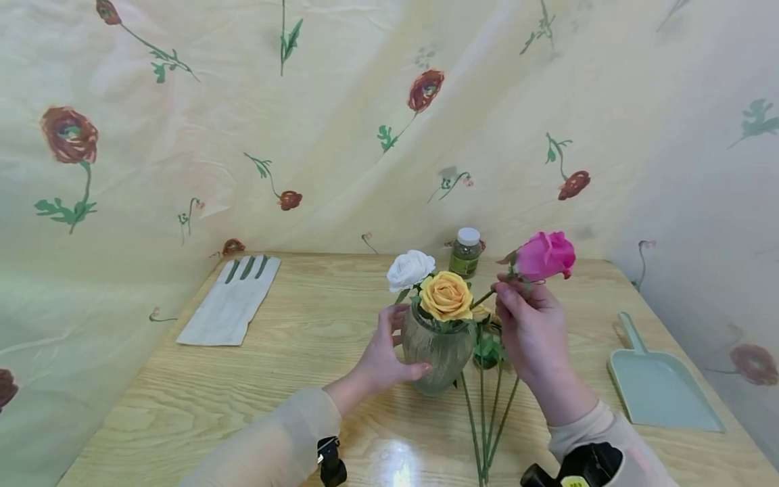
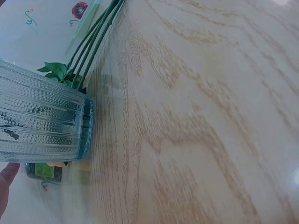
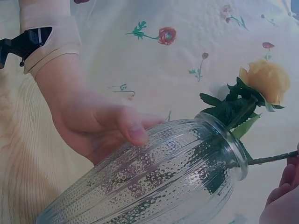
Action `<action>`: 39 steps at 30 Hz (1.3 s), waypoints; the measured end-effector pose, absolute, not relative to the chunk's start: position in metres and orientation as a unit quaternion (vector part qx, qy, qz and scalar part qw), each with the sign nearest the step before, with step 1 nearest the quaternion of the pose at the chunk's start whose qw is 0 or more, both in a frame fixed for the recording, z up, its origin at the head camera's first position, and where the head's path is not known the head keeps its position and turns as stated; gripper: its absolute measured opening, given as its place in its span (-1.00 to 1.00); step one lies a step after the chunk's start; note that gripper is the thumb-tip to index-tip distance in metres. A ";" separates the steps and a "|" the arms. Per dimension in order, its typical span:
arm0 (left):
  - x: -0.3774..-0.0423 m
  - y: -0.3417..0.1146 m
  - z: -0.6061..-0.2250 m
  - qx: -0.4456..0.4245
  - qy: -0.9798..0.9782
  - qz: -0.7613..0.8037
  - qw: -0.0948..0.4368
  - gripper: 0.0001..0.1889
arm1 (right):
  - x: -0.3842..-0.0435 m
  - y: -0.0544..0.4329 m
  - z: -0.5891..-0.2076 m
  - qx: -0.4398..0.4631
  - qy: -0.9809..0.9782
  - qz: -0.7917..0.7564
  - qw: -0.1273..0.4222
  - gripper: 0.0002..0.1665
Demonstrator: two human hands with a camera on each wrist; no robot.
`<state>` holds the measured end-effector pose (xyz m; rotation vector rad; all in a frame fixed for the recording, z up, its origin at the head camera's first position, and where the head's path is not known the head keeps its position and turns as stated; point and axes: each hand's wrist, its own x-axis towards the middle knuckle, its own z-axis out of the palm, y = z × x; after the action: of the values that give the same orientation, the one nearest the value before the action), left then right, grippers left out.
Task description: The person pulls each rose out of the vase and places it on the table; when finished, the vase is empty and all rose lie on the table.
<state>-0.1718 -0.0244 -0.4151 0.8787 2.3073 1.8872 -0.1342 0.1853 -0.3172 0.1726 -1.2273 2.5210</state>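
Note:
My left hand (image 1: 383,358) holds a ribbed clear glass vase (image 1: 435,358) by its side, the thumb in front and fingers around the far left. The vase stands on the table, and a white rose (image 1: 410,270) and a yellow rose (image 1: 447,296) rise from its mouth. Right of it, my right hand (image 1: 538,331) pinches a pink rose (image 1: 544,257) just under the bloom. Its stem (image 3: 273,158) slants down into the vase's mouth in the right wrist view. Only the right hand's fingers (image 3: 282,191) show at that view's edge.
Several green stems (image 1: 487,419) lie right of the vase, with leaves and a yellow bloom partly hidden. A white-lidded jar (image 1: 465,256) stands behind. A pale green dustpan (image 1: 669,389) lies at right, a flat white piece with dark stripes (image 1: 225,311) at left. Patterned cloth (image 1: 341,135) hangs behind.

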 end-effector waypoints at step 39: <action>-0.172 -0.024 -0.418 0.290 0.740 0.607 0.004 -0.05 | -0.133 0.223 -0.301 0.055 -0.193 0.950 0.240 -0.92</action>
<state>-0.1720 -0.0241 -0.4178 0.9089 2.3192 1.9017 -0.1330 0.2233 -0.3013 0.1498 -0.5293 2.5988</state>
